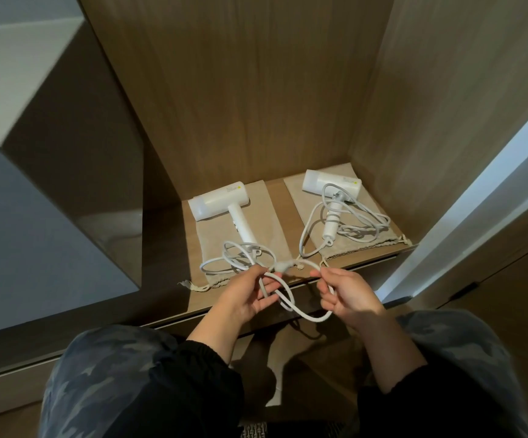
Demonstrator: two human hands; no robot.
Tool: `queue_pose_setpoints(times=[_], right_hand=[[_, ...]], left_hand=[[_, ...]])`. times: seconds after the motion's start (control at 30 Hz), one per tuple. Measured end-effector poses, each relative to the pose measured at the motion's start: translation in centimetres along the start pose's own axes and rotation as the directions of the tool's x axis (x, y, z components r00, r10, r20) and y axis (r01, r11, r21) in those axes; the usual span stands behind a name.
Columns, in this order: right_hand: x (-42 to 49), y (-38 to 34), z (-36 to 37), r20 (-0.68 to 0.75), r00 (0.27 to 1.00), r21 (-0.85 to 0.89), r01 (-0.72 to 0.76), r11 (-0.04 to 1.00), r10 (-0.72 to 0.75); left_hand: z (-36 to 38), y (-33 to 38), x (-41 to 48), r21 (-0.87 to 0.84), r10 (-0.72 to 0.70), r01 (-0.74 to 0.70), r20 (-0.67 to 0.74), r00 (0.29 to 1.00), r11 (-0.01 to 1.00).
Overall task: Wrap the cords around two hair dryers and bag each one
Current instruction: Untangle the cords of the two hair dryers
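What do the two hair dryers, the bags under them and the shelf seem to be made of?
The left hair dryer and right hair dryer: likely plastic, white, smooth with a soft sheen. The left bag and right bag: seemingly cloth, beige, matte, with a gathered drawstring hem. The shelf: wood or wood-look laminate, brown with visible grain.

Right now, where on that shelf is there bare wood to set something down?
Bare shelf shows as a narrow strip between the left bag and right bag, plus a shaded patch left of the left bag. The left dryer and right dryer lie on the bags. The front edge is crowded: left hand and right hand hold the cord there.
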State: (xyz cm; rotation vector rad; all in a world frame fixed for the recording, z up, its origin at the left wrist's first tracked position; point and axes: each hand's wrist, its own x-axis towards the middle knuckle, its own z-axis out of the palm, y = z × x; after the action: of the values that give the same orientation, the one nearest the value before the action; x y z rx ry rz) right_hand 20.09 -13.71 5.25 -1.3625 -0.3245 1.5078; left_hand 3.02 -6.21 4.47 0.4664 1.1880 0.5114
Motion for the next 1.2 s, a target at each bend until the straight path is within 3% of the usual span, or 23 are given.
queue_pose_setpoints(times=[0.1,0.2,0.43,0.53,0.63,0.7,0.77,0.8,0.87,0.93,1.1,1.2], right_hand=[[0.1,-0.3,-0.1,-0.021,0.995,0.103,0.094,0.990,-0.093],[0.0,-0.6,-0.1,-0.072,0.988,0.100,0.145,0.984,-0.138],[-0.8,-0.8,0.4,-0.162,0.967,-0.082,0.186,0.979,-0.197],[-1.4,-1.3,0.5,-0.111,0.975,-0.271,0.157,0.950,-0.193],[-1.1,-1.2,0.2,-0.005,0.987,-0.354,0.149,0.923,-0.161],[-0.9,-0.9,-0.2,0.033,0.969,-0.585,0.218,0.781,-0.246],[-0.8,-0.7,-0.5,0.070,0.948,-0.832,0.227,0.506,-0.310],[-0.7,-0.7,-0.5,0.085,0.947,-0.898,0.208,0.388,-0.311],[-0.2,-0.7,-0.3,0.111,0.945,-0.939,0.202,0.280,-0.309],[0.2,-1.0,-0.1,0.172,0.933,-0.920,0.267,0.288,-0.316],[0.5,-2.1,1.0,0.327,0.922,-0.780,0.388,0.491,-0.210],[1.1,-2.2,1.5,0.357,0.922,-0.792,0.384,0.475,-0.150]], left_hand=[[-0.5,0.0,0.0,-0.060,-0.013,0.013,0.002,1.000,0.998],[-0.6,0.3,-0.2,-0.144,-0.019,0.024,0.032,0.999,0.989],[-0.8,1.5,-0.6,-0.253,0.024,-0.001,0.090,0.996,0.967],[-0.6,2.0,-0.7,-0.258,0.041,-0.016,0.093,0.995,0.966],[-0.5,2.5,-0.9,-0.250,0.047,-0.020,0.101,0.994,0.968],[-0.5,2.9,-1.1,-0.248,0.048,-0.018,0.117,0.992,0.968],[-0.4,3.2,-1.3,-0.256,0.048,-0.013,0.129,0.990,0.967],[-0.3,3.2,-1.3,-0.259,0.049,-0.014,0.133,0.990,0.966],[-0.2,3.3,-1.3,-0.271,0.050,-0.010,0.138,0.989,0.962],[-0.1,3.4,-1.4,-0.290,0.043,-0.001,0.141,0.989,0.957],[0.5,3.8,-1.6,-0.296,0.037,0.004,0.134,0.990,0.955],[0.5,3.9,-1.7,-0.323,0.046,-0.004,0.124,0.991,0.947]])
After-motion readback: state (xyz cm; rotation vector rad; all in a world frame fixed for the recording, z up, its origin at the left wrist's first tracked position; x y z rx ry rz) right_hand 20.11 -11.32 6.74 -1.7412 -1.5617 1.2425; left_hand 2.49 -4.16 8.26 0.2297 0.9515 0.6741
